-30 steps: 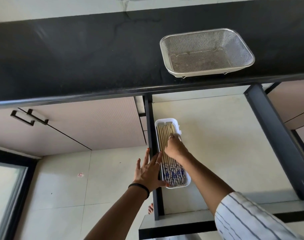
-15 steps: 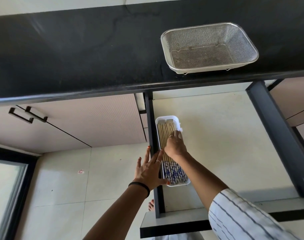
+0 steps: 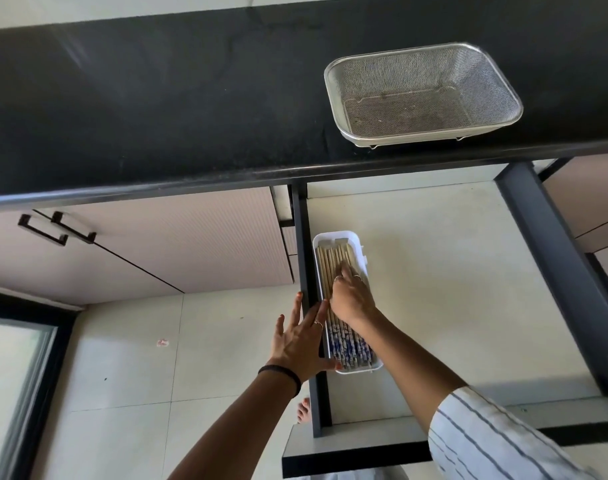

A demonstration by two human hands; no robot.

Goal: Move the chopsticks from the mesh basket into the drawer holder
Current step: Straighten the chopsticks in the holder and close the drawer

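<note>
From the head camera, the mesh basket (image 3: 423, 95) sits on the black countertop (image 3: 157, 109) with only its bare mesh floor showing. Below, in the open drawer (image 3: 451, 289), the white holder (image 3: 337, 236) lies against the drawer's left wall, filled with chopsticks (image 3: 326, 268) laid lengthwise, their blue-patterned ends nearest the person. The right hand (image 3: 351, 299) rests on the bundle, fingers bent down onto the sticks; whether they pinch any is hard to tell. The left hand (image 3: 300, 344) lies flat, fingers spread, against the holder's left side and drawer wall.
</note>
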